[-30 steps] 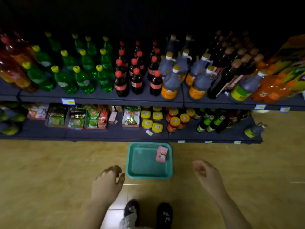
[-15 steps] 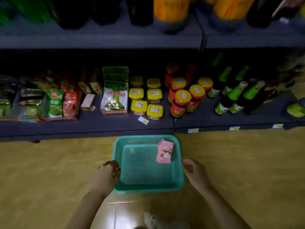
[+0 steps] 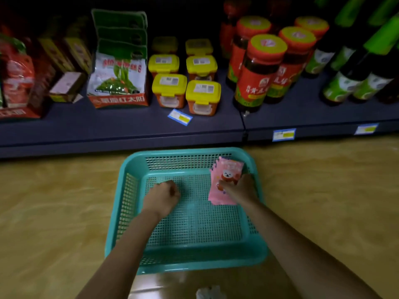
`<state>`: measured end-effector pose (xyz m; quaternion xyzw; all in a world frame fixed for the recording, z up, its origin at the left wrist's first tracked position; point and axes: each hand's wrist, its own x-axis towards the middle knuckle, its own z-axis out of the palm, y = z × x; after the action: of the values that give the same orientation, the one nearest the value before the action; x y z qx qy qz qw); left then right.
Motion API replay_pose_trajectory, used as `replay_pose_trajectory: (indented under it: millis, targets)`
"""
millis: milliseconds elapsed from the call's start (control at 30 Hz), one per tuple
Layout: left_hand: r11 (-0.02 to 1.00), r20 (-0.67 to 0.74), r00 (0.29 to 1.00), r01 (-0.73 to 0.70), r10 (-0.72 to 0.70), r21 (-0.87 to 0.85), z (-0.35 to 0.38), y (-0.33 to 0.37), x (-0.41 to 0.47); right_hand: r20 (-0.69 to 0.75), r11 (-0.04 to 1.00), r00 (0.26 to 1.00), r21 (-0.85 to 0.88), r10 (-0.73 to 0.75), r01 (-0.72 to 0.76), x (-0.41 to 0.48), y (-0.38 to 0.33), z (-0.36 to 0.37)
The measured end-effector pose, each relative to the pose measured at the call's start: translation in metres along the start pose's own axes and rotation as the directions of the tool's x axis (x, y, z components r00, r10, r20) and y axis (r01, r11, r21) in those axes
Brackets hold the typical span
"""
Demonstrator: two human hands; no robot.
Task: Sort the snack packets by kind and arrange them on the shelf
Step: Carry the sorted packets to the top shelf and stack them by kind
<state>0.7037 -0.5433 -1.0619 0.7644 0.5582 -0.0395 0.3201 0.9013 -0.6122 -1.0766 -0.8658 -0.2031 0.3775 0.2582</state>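
Okay, both arms are down into the teal basket (image 3: 194,265), which sits on the floor (image 3: 49,212) right against the foot of the shelf (image 3: 108,126), close enough that anything I lift has only a short trip up. My right hand (image 3: 239,189) is on the pink packets (image 3: 226,169), fingers curled over the lower end of the little stack and pinching it. The stack leans in the far right corner of the basket against the mesh wall, so I'm taking it from the free end. There look to be several of one kind, edges fanned (I can't count them from here), so I reckon they go up as one bundle rather than one by one. My left hand (image 3: 164,196) is curled into a loose fist over the bare mesh in the middle of the basket, holding nothing as far as I can see; I'd say it's there to help square the stack or steady the basket. Up on the shelf the front strip is bare ahead of the green-and-white packets (image 3: 118,76) and the yellow-lidded tubs (image 3: 203,89), with a loose price tag (image 3: 179,117) lying on it. The red-labelled jars (image 3: 257,78) crowd the right, so the left, among the packets, looks like the natural home.
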Motion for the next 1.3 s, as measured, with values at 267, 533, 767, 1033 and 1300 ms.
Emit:
replay_pose_trajectory:
  millis: [267,533,767,1033,1300]
  targets:
    - [0.981,-0.076,0.995,0.052,-0.067,-0.185,0.034,-0.005,0.024,-0.018,1.000,1.000,0.008,-0.015,0.015,0.017,0.017,0.023]
    - [0.963,0.013,0.993,0.117,-0.118,-0.241,0.068,0.027,0.042,0.095,0.908,0.994,0.408,0.061,-0.095,0.003,0.009,-0.015]
    - [0.892,0.198,0.958,0.267,-0.206,-0.366,0.110,0.069,0.072,0.179,0.773,0.979,0.634,-0.102,-0.035,-0.026,0.031,-0.094]
    - [0.814,0.269,0.930,0.354,-0.252,-0.460,0.134,0.093,0.077,0.161,0.767,0.987,0.631,0.017,-0.116,-0.036,0.056,-0.115]
    - [0.474,0.302,0.939,0.345,-0.168,-0.810,0.040,0.077,0.035,0.163,0.774,0.978,0.634,-0.127,-0.005,-0.049,0.015,-0.120]
